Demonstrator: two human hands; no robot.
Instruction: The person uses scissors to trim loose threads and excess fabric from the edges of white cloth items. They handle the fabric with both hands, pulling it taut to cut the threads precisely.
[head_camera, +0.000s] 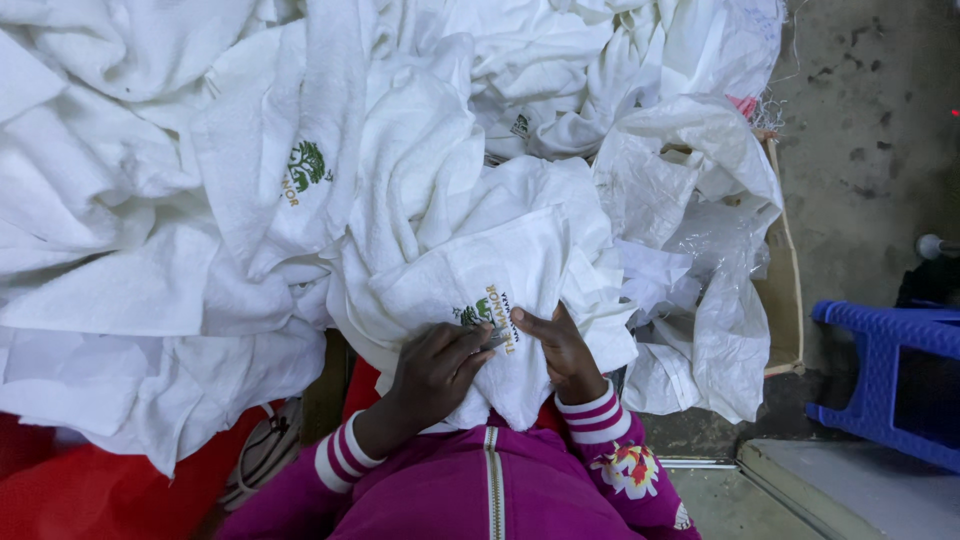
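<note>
Your left hand (432, 372) and your right hand (555, 345) both rest on the white towel (470, 290) in your lap, right in front of your purple zipped top (480, 490). The left hand looks closed around something small and grey at the towel's embroidered tree emblem (475, 315); what it is I cannot tell. Your right hand lies with its fingers pressed together on the cloth just beside the emblem, pinning it flat, which probably keeps the stitching taut and steady for the other hand.

The towel is bunched up around that spot so only the emblem faces you. Behind it lies a heap of white towels (150, 200), too tangled to count. At least two more emblems show in it: one green tree on a towel to the left (305, 168) and a small one further back (520, 125).

To the right sits one crumpled clear plastic bag (700, 200) in a cardboard box (790, 290), and past it one blue plastic stool (885, 370) on the concrete floor (870, 120). Red cloth (90, 490) shows at the lower left.
</note>
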